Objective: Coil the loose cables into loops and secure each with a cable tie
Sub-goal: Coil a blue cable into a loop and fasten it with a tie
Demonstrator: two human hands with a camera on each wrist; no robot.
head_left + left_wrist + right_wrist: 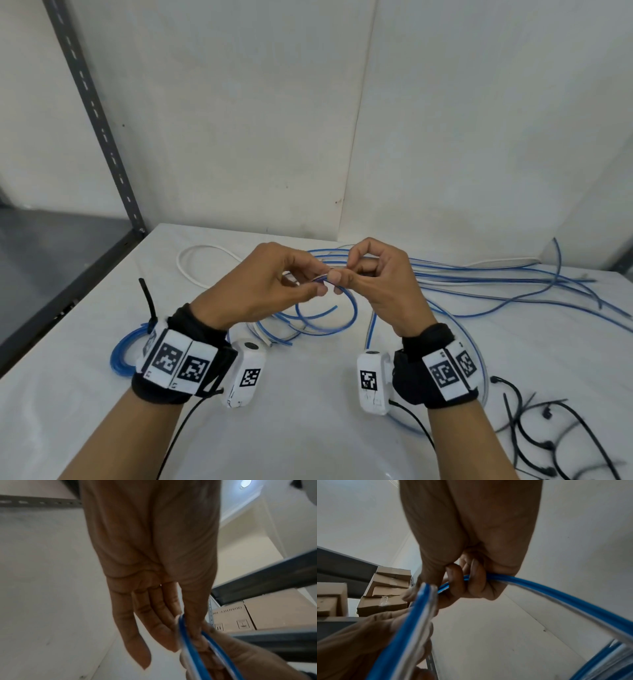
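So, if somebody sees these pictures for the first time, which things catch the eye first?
First, the two hands, left hand and right hand, raised mid-table, together pinching a blue cable bent into a loop. Behind them loose blue cables sprawl to the right. Black cable ties lie at near right, and a tied blue coil at left.

A cardboard box (pixel 231 616) at the right of the left wrist view bears mirrored print reading "QUANTITY" with digits "100" cut off at its edge; the square black-and-white markers on the wristbands (pixel 178 363) carry no legible words.
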